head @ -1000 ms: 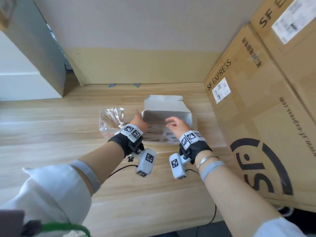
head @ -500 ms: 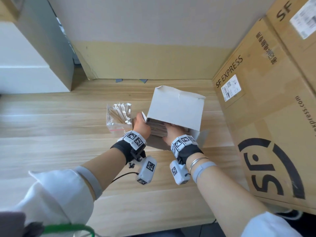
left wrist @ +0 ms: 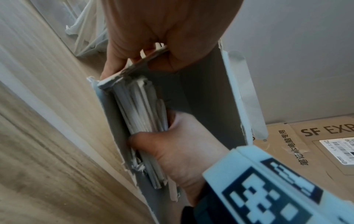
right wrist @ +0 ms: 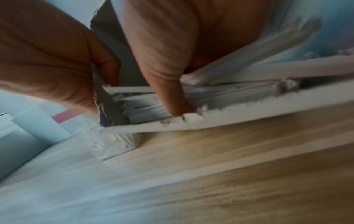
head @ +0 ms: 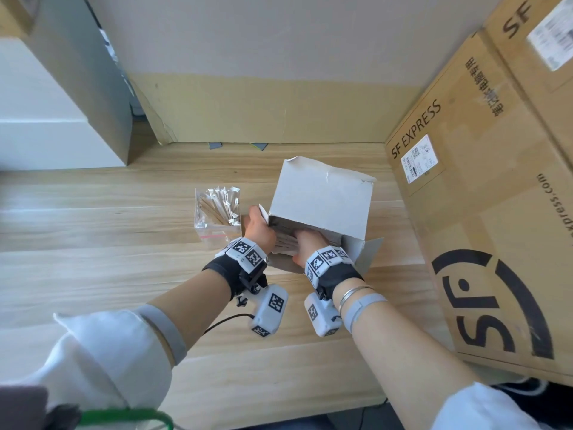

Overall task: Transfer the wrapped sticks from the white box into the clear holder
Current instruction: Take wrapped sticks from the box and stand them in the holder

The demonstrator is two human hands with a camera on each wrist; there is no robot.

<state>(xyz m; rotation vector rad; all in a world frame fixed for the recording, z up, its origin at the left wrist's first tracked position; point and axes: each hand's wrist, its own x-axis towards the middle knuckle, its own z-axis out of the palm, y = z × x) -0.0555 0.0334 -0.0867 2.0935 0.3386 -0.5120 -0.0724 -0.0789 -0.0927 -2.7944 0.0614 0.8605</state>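
The white box [head: 322, 200] is tipped up on the wooden table, its open side facing me. My left hand [head: 259, 225] pinches the box's left wall [left wrist: 145, 60]. Inside the box my right hand [head: 308, 243] grips a bundle of paper-wrapped sticks [left wrist: 139, 113], thumb [right wrist: 168, 98] on one side and fingers on the other. The clear holder [head: 217, 212] stands just left of the box, apart from both hands, with several wrapped sticks upright in it. In the right wrist view the holder [right wrist: 107, 142] shows blurred beneath the box's edge.
Large SF Express cardboard cartons [head: 483, 212] wall off the right side, close to the box. A cardboard panel [head: 263, 110] runs along the back. A white and grey block [head: 62, 119] sits at the back left. Bare wooden tabletop [head: 108, 268] lies left and in front.
The box lay flat and open on the table; my left hand has tipped it up toward me. My right hand went from resting on the sticks to gripping a bundle inside.
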